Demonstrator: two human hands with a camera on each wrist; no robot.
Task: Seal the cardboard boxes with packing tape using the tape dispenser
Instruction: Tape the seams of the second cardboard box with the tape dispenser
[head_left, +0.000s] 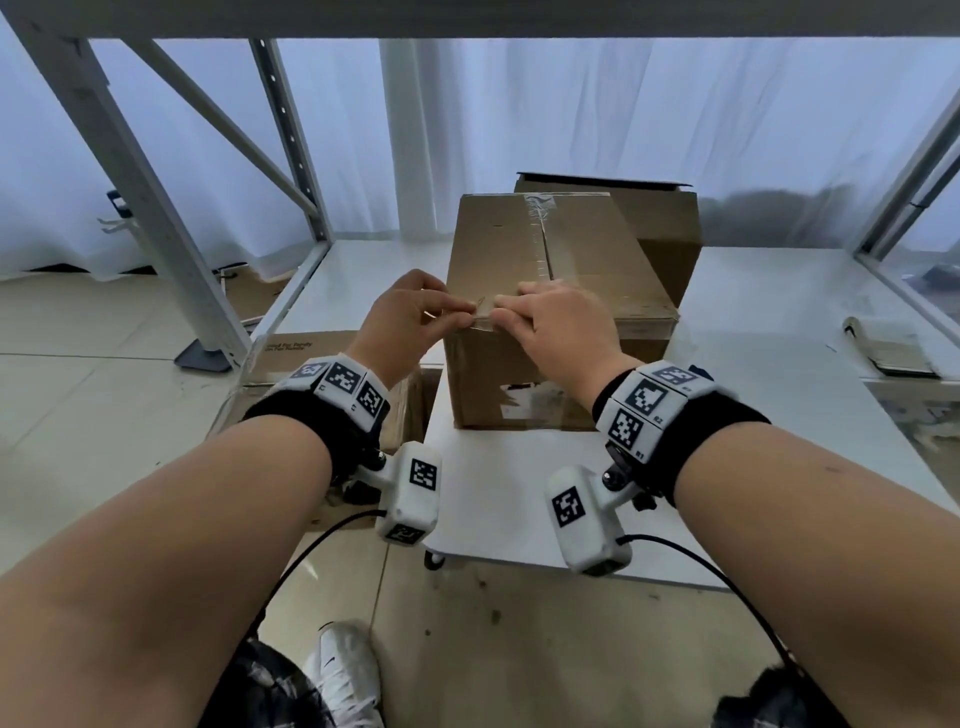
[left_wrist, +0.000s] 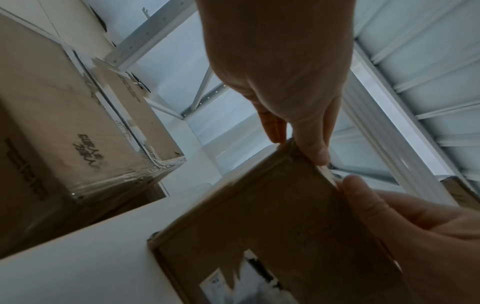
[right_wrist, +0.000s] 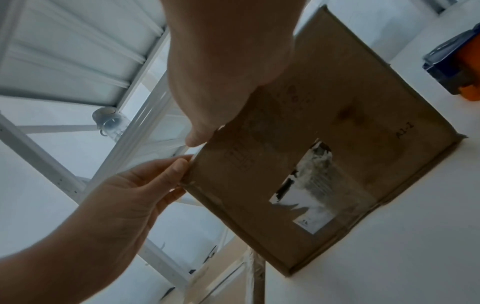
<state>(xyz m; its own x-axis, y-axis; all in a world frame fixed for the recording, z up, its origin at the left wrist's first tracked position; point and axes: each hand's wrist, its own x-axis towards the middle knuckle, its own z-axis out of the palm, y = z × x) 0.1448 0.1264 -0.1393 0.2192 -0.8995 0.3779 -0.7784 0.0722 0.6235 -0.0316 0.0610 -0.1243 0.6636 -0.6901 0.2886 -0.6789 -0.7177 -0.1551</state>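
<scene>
While both hands work at the near top edge of the tall brown cardboard box (head_left: 540, 322), the step in hand looks like finishing a strip: the left hand (head_left: 410, 317) pinches a small tab of clear packing tape (head_left: 480, 312) between thumb and fingertips at the box's near left corner; the right hand (head_left: 558, 325) lies just beside it, fingers curled over the edge and pressing the tape down, the two hands almost touching. That box stands upright on the white bench (head_left: 498, 519), with clear tape already running along its top seam; behind it and touching it stands a second brown cardboard box (head_left: 670, 234), its flaps seemingly not yet taped. My judgement is that the next move calls for folding the tab down onto the front face and rubbing it flat, then fetching the dispenser for the box behind. A dark-blue and orange object (right_wrist: 457, 67) at the right-wrist view's edge may be the tape dispenser, but it is cut off; whether the tab is torn free of a roll cannot be told; the right fingertips are hidden behind the edge; a torn white label (right_wrist: 309, 197) on the front face is unreadable.
</scene>
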